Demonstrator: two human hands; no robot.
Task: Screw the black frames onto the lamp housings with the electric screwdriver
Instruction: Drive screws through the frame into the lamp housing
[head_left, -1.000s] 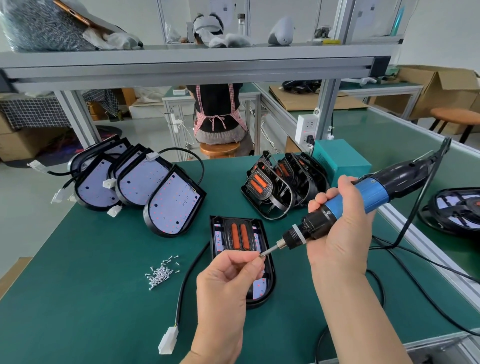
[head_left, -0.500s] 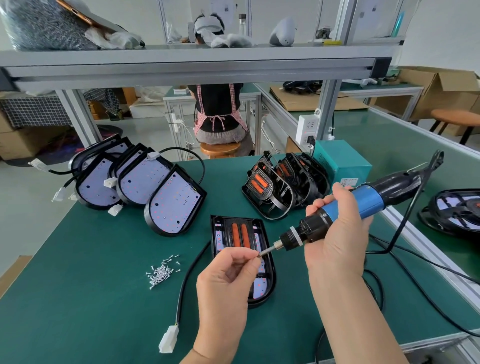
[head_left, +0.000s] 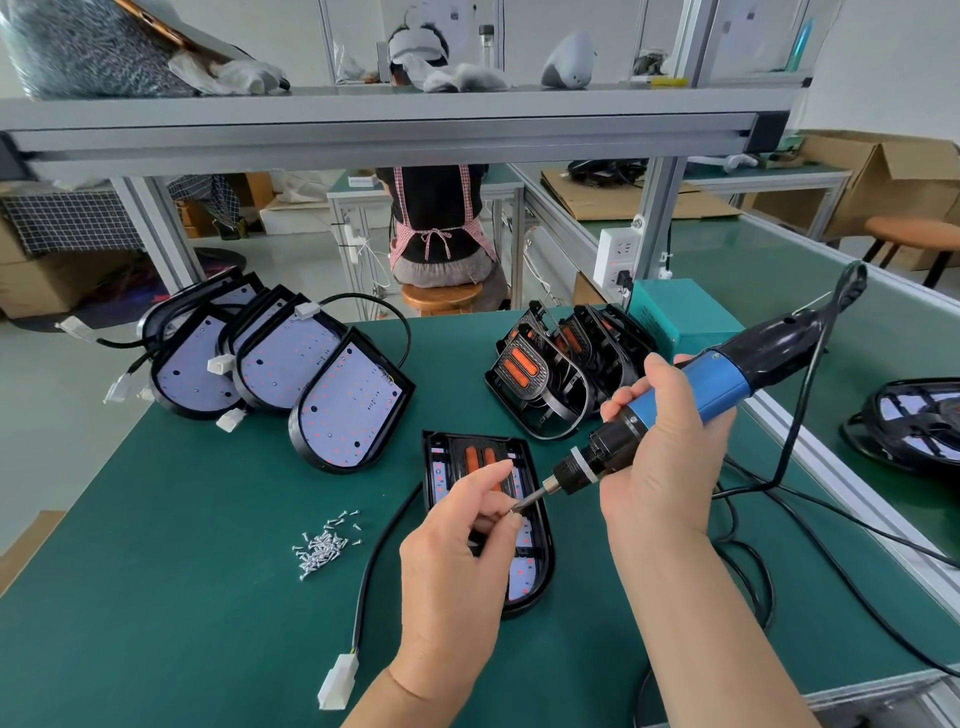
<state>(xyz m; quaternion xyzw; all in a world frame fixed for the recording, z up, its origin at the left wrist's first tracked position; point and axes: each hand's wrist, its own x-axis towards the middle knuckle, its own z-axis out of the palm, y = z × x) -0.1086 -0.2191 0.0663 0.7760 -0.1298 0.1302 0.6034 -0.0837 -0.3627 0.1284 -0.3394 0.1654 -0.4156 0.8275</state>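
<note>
A lamp housing (head_left: 540, 551) with a black frame and two orange strips lies flat on the green bench in front of me. My right hand (head_left: 660, 467) grips the blue and black electric screwdriver (head_left: 675, 405), held slanted with its bit pointing down-left above the housing. My left hand (head_left: 462, 540) pinches a small screw (head_left: 514, 510) at the tip of the bit, fingers curled. A heap of loose screws (head_left: 324, 545) lies to the left of the housing.
Several open lamp housings (head_left: 291, 364) lean in a row at the back left. A stack of black frames (head_left: 561, 374) stands at the back middle by a teal box (head_left: 680, 317). Black cables (head_left: 753, 571) trail on the right. A person sits beyond the bench.
The screwdriver has tipped lower and shifted slightly left. My left hand has stayed at the bit's tip, fingers working the screw.
</note>
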